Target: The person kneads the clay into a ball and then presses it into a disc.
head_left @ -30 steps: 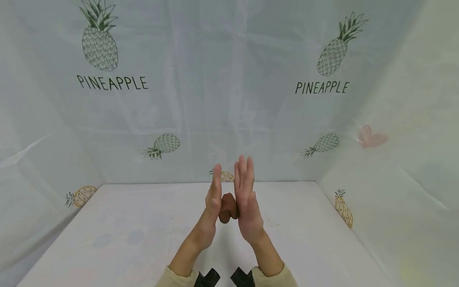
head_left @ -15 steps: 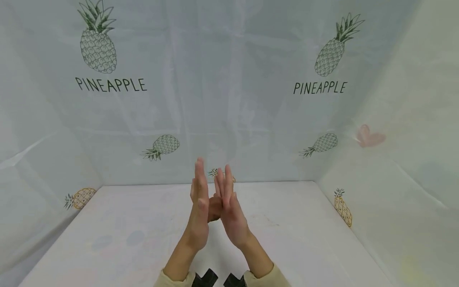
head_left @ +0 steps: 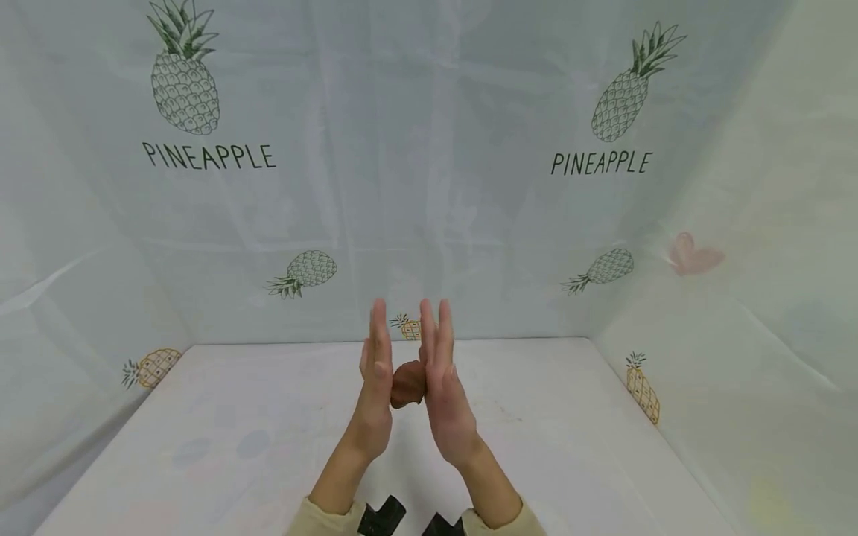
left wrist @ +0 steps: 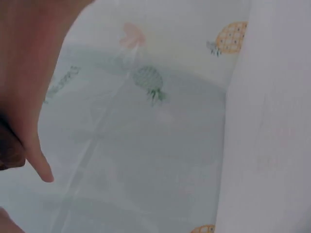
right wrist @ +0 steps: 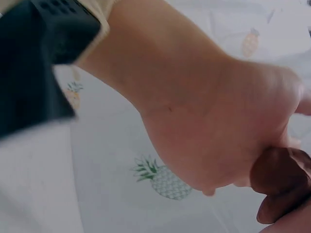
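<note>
A lump of brown clay sits between my two palms, held up over the white table. My left hand stands upright on its left side, fingers straight and pointing away. Facing it, my right hand presses from the other side with straight fingers. In the right wrist view the clay looks smooth and lobed, with a fold across it, close under the right palm. Only a dark edge of the clay shows at the left border of the left wrist view.
The white tabletop spreads under both hands. Pale sheeting printed with pineapples hangs behind it and along both sides. Black wrist mounts sit at the beige sleeves.
Both hands shifted left, then slightly back right, sliding against each other with the clay between them. The clay turned and looks rounder now than the lobed shape of a second ago.
</note>
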Available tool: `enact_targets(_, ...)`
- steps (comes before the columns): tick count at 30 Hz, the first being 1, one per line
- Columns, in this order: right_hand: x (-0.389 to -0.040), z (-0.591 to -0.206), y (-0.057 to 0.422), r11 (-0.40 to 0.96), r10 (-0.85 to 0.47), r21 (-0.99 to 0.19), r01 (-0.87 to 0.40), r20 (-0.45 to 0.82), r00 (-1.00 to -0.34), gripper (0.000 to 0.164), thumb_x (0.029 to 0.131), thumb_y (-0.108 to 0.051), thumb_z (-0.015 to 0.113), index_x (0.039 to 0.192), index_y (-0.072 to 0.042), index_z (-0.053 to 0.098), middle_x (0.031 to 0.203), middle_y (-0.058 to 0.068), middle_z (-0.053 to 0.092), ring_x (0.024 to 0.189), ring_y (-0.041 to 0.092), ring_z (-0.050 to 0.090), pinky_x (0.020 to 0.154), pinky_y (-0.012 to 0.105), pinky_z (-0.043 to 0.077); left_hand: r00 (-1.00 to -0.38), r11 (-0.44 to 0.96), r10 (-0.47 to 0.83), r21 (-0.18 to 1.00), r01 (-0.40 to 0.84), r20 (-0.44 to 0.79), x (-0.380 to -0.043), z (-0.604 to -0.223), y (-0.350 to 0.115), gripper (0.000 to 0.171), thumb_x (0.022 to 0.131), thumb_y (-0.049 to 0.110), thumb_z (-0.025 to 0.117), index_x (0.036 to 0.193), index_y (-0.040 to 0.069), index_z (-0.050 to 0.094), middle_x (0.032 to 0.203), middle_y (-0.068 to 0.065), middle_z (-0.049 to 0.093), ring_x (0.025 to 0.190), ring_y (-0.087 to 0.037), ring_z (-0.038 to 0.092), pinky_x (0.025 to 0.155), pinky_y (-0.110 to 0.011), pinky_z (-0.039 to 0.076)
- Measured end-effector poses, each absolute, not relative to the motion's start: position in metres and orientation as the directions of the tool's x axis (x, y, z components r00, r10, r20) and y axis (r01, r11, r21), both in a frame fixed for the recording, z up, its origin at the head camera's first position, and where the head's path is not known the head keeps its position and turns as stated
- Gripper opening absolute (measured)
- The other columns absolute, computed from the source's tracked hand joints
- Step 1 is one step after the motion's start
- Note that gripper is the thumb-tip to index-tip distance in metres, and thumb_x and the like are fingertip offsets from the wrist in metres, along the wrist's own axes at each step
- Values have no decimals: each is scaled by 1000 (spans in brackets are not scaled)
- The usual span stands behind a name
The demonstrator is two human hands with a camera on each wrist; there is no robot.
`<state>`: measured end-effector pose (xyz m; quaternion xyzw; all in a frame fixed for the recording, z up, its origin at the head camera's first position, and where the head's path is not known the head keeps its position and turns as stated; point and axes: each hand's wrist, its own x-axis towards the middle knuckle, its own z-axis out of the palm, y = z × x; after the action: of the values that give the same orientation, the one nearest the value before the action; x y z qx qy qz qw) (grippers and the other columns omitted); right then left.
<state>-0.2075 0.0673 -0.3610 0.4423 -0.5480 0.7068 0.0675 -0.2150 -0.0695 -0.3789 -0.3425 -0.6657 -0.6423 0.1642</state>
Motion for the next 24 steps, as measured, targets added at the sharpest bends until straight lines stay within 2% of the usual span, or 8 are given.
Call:
enact_targets(5,-211,-355,83,-424,-304,-681,-597,728,-614,60,113,-46,2,167,-36,-23,178,-4,-16,161,8,15,130,43,-5,-608,-61,345,663,746,715,-206,-379,-51,65,114,52,4,171,26,-12,157,8,42,137,-11,32,115,-41,14)
enact_targets(7,-213,-355,88,-431,-289,-682,-591,725,-625,61,112,-48,1,166,-36,-24,178,-4,-19,122,2,59,119,24,28,-557,-55,383,620,782,737,-203,-379,-46,68,113,53,3,171,20,-12,173,0,24,152,-19,23,118,-48,13)
enact_targets(9,-216,-357,91,-435,-282,-697,-570,706,-650,61,112,-51,1,166,-39,-24,177,-6,-20,87,2,61,93,15,43,-504,-38,407,566,823,761,-200,-378,-42,70,113,52,0,170,12,-10,180,-8,-1,164,-31,-2,122,-60,-5)
enact_targets(12,-220,-359,93,-439,-301,-719,-539,683,-666,60,112,-49,0,166,-39,-24,177,-6,-19,128,7,57,109,23,40,-494,-76,421,572,816,761,-196,-377,-42,68,113,48,-2,170,13,-11,179,-8,-12,162,-33,-21,120,-66,-17)
enact_targets(15,-224,-362,92,-424,-377,-753,-503,652,-658,59,112,-49,-2,167,-39,-22,178,-6,-16,164,18,-14,129,54,-9,-521,-166,408,622,765,750,-195,-375,-46,66,112,50,-3,170,19,-14,179,-2,-16,163,-29,-3,125,-52,-3)
enact_targets(18,-228,-367,89,-380,-470,-772,-509,635,-613,60,112,-50,-2,167,-37,-21,178,-4,-14,164,23,-17,126,64,-12,-536,-216,366,630,746,761,-198,-374,-53,67,111,54,-4,169,23,-17,179,-2,3,120,-18,48,107,-29,29)
enact_targets(21,-229,-371,86,-338,-541,-779,-529,620,-568,62,112,-55,1,167,-37,-21,178,-6,-15,164,22,-18,125,66,-12,-567,-200,317,638,744,760,-202,-374,-58,68,110,58,-6,168,27,-21,179,1,1,69,-17,37,66,-24,36)
enact_targets(24,-229,-375,83,-305,-580,-772,-558,615,-534,61,112,-54,2,166,-39,-23,177,-7,-20,163,22,-19,123,69,-14,-637,-161,238,677,719,733,-205,-374,-60,65,109,58,-7,166,33,-23,176,9,-25,85,-13,54,73,-25,45)
